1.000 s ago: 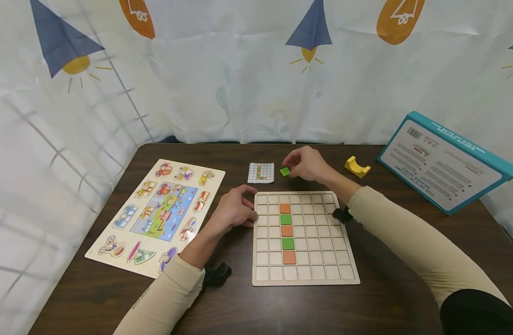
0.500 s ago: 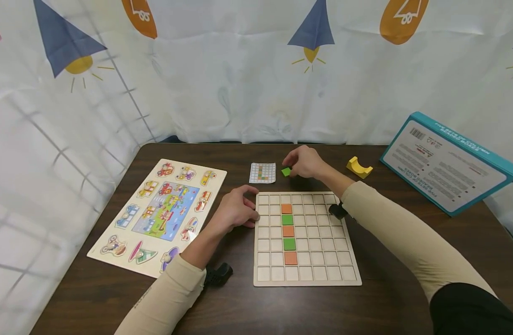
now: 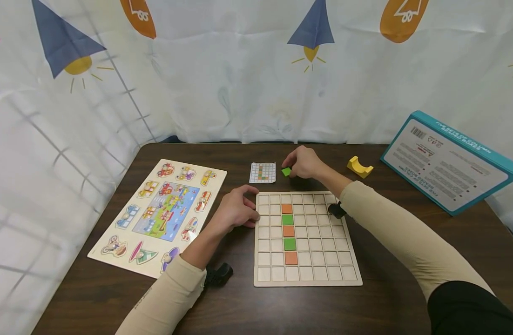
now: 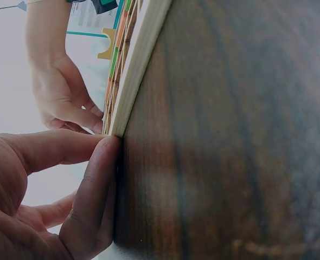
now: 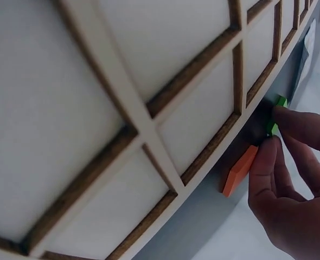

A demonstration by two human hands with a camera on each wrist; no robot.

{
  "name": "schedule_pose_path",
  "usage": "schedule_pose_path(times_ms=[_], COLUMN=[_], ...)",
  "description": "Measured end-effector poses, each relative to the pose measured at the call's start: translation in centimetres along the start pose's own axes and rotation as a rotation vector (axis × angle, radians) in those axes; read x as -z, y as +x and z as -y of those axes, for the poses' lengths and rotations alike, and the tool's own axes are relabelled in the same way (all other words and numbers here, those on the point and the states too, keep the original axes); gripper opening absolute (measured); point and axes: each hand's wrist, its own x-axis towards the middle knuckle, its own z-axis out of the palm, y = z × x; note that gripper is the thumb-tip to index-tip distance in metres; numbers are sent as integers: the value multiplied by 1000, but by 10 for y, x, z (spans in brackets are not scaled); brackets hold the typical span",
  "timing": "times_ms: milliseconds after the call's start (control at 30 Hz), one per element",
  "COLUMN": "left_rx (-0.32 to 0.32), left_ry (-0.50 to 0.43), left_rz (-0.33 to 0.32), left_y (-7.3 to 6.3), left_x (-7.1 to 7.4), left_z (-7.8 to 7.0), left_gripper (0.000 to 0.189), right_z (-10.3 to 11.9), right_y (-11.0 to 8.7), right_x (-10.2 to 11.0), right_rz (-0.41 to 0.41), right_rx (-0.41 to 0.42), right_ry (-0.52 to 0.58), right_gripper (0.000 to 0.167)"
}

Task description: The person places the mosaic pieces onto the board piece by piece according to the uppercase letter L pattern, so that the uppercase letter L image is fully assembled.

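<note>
My left hand (image 3: 235,208) rests against the left edge of a wooden grid board (image 3: 323,275), fingertips at its rim; in the left wrist view the fingers (image 4: 97,162) meet the board's side. Between the thumb and finger of my right hand (image 3: 305,163) is a small green square tile (image 5: 275,116), pinched just beyond the board's far edge. An orange tile (image 5: 240,171) lies beside those fingers in the right wrist view; the hand hides it from the head view. Orange tiles (image 3: 288,231) and green tiles (image 3: 289,244) alternate down one column of the board.
A small printed grid card (image 3: 262,172) lies left of the right hand. Farther right are a yellow arch-shaped block (image 3: 359,167) and a teal-edged box (image 3: 447,163). A knobbed vehicle puzzle (image 3: 126,253) lies at the left, partly beneath the left forearm.
The head view has shifted slightly. My right forearm has drawn a little inward, while the right hand stays at the green tile and the left hand at the board's edge.
</note>
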Motion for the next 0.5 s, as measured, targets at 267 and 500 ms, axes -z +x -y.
schedule_pose_path(times_ms=[267,500], left_rx=[-2,-1], left_ry=[-7,-1], left_rz=[-3,-5], left_y=[0,0], left_x=[0,-1], left_z=[0,0], left_gripper=[68,68], right_z=[2,2], right_y=[0,-1], right_x=[0,3], right_rz=[1,8], right_rx=[13,8], right_ry=[-28,-46], right_gripper=[27,28])
